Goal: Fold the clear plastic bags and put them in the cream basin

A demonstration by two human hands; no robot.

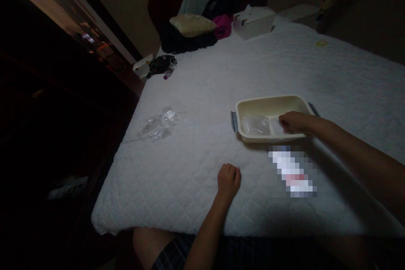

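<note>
A cream plastic bin [264, 138] with grey side handles sits on the white quilted bed cover. Inside it lies a clear plastic packet [257, 125]. My right hand [294, 122] reaches over the bin's right part, fingers closed at a second whitish clear plastic packet [276, 126], whose far end the hand covers. Resting on the cover in front of the bin, my left hand [229, 178] is curled into a loose fist, with nothing showing in it. A bright blurred-out rectangle [292, 173], pixelated beyond recognition, lies just below the bin.
Crumpled clear plastic [161, 124] lies to the left on the bed cover [202, 93]. At the far end are a white box [254, 23], a pillow [192, 25] and a pink roll [222, 26]. A bottle [170, 70] and a yellow ring [321, 43] lie farther back.
</note>
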